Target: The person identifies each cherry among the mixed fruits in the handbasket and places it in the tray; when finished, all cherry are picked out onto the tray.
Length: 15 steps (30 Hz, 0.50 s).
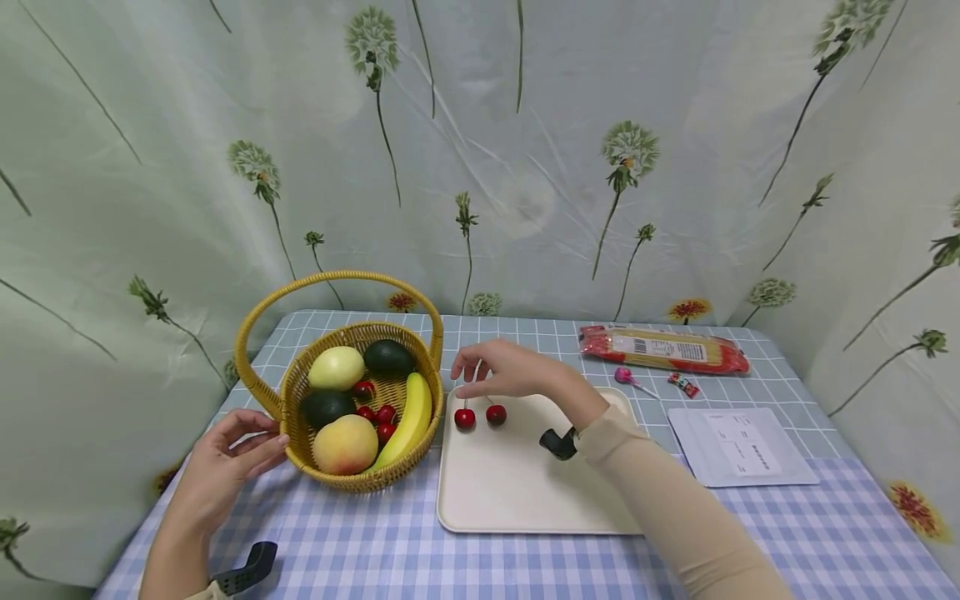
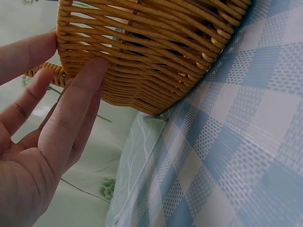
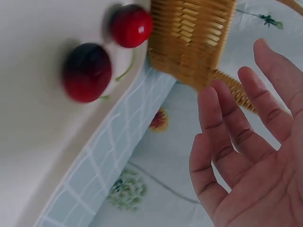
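Note:
On the left of the table stands a yellow wicker basket (image 1: 360,482) with a tall handle. It holds a peach (image 1: 345,446), a banana (image 1: 408,423), two dark green avocados (image 1: 389,358), a pale yellow fruit (image 1: 337,368) and several cherries (image 1: 386,414). My left hand (image 1: 228,454) touches the basket's left side, fingers nearly straight against the woven wall (image 2: 142,61). Two more cherries (image 1: 465,419) (image 3: 87,73) with stems lie at the far left of a cream tray (image 1: 525,496). Just above them hovers my right hand (image 1: 513,371), fingers loosely bent around nothing.
Right of the tray lie a red-ended pack of noodles (image 1: 660,347), a pink lollipop (image 1: 624,375), a small wrapped candy (image 1: 683,384) and a white labelled pouch (image 1: 742,447). A flower-print curtain (image 1: 525,167) hangs behind the checked tablecloth (image 1: 360,542).

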Each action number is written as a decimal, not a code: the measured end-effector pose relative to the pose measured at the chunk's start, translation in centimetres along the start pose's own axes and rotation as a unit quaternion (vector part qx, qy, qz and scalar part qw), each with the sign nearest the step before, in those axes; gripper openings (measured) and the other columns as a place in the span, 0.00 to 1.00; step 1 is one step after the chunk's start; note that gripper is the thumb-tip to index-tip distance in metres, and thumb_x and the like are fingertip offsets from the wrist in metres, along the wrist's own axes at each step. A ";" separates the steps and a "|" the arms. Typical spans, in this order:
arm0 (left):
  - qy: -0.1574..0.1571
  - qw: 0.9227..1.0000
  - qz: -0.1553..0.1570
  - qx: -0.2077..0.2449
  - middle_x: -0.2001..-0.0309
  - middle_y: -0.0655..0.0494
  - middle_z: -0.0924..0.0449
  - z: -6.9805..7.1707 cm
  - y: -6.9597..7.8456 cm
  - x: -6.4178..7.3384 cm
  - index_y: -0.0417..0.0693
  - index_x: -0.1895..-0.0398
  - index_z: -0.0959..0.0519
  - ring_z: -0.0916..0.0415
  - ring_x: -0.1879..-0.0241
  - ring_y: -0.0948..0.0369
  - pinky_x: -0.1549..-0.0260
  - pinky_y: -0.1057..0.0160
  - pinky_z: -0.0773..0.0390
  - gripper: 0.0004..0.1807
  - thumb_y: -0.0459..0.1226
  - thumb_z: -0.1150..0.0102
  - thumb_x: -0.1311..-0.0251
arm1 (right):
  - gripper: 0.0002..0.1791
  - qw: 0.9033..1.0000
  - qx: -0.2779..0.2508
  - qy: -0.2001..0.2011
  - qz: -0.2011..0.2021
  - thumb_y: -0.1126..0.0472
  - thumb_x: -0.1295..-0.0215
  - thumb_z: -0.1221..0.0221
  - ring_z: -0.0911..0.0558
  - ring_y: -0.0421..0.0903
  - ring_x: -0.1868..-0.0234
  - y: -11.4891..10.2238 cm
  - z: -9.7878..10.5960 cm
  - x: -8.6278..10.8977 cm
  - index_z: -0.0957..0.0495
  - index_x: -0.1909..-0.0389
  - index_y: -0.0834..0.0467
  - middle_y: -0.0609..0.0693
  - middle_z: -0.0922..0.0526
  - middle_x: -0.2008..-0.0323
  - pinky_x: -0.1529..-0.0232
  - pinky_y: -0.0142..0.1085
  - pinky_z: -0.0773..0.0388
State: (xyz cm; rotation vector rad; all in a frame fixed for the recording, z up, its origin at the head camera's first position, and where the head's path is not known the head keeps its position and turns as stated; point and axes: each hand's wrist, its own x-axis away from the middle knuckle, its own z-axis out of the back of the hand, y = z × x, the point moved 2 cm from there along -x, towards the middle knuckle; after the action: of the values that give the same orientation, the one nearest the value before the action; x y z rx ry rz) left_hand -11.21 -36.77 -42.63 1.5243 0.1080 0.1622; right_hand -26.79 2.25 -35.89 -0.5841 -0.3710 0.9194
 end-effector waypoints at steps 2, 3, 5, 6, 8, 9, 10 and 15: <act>0.003 1.000 0.001 -0.003 0.56 0.65 0.18 0.0 0.0 0.1 0.48 0.52 0.18 0.13 0.57 0.70 0.60 0.68 0.09 0.12 0.25 0.30 0.33 | 0.15 1.000 0.003 -0.005 0.006 0.51 0.25 0.32 0.16 0.41 0.53 -0.7 0.0 -0.4 0.17 0.45 0.54 0.46 0.13 0.56 0.48 0.33 0.16; 0.004 1.000 0.002 -0.007 0.55 0.65 0.18 0.0 0.0 0.1 0.47 0.52 0.18 0.14 0.56 0.71 0.59 0.68 0.10 0.12 0.26 0.30 0.33 | 0.15 1.000 0.003 -0.009 0.009 0.51 0.25 0.32 0.16 0.41 0.53 -1.1 -0.1 -0.6 0.17 0.45 0.55 0.46 0.13 0.56 0.48 0.33 0.16; 0.003 1.000 0.005 -0.015 0.54 0.66 0.19 0.0 0.0 0.1 0.45 0.52 0.16 0.14 0.56 0.71 0.59 0.69 0.10 0.10 0.27 0.29 0.33 | 0.16 1.000 0.007 -0.015 0.016 0.52 0.24 0.33 0.15 0.41 0.53 -1.9 -0.1 -1.0 0.17 0.44 0.56 0.47 0.12 0.56 0.49 0.32 0.16; 0.001 1.000 0.006 -0.015 0.54 0.66 0.19 0.0 0.1 0.1 0.44 0.52 0.16 0.14 0.56 0.72 0.59 0.68 0.10 0.10 0.26 0.30 0.33 | 0.16 1.000 0.012 -0.017 0.019 0.52 0.24 0.33 0.15 0.41 0.53 -2.2 -0.1 -1.3 0.17 0.44 0.56 0.47 0.12 0.57 0.50 0.32 0.16; -0.004 1.000 0.007 -0.015 0.53 0.66 0.19 -0.1 0.1 0.1 0.41 0.52 0.15 0.14 0.56 0.72 0.58 0.68 0.10 0.08 0.26 0.32 0.32 | 0.17 0.999 0.014 -0.024 0.024 0.52 0.24 0.33 0.16 0.41 0.53 -3.0 -0.2 -1.8 0.17 0.43 0.57 0.47 0.12 0.57 0.51 0.31 0.16; -0.008 1.000 0.006 -0.016 0.53 0.66 0.19 -0.1 0.2 0.1 0.40 0.52 0.15 0.14 0.56 0.72 0.58 0.68 0.10 0.08 0.26 0.32 0.31 | 0.17 0.999 0.015 -0.027 0.028 0.52 0.24 0.33 0.16 0.41 0.54 -3.4 -0.3 -2.1 0.17 0.43 0.57 0.46 0.12 0.57 0.51 0.31 0.16; -0.011 1.000 0.005 -0.015 0.53 0.66 0.18 -0.1 0.2 0.1 0.40 0.52 0.15 0.14 0.56 0.72 0.58 0.68 0.10 0.07 0.26 0.33 0.31 | 0.16 0.999 0.018 -0.031 0.030 0.52 0.24 0.33 0.17 0.41 0.55 -3.8 -0.3 -2.4 0.17 0.43 0.56 0.46 0.13 0.58 0.52 0.31 0.17; -0.018 1.000 0.003 -0.014 0.54 0.65 0.17 -0.1 0.3 0.2 0.39 0.52 0.15 0.14 0.56 0.71 0.57 0.69 0.10 0.07 0.25 0.35 0.29 | 0.16 0.997 0.025 -0.058 0.043 0.51 0.24 0.33 0.18 0.41 0.58 -5.6 -0.8 -4.0 0.16 0.44 0.55 0.46 0.14 0.60 0.54 0.30 0.19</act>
State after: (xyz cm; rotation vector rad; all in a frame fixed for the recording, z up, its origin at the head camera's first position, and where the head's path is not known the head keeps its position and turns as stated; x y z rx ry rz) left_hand -11.00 -36.59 -42.35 1.4993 0.0717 0.1405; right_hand -25.06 -3.96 -33.26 -0.5047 -0.4276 1.0461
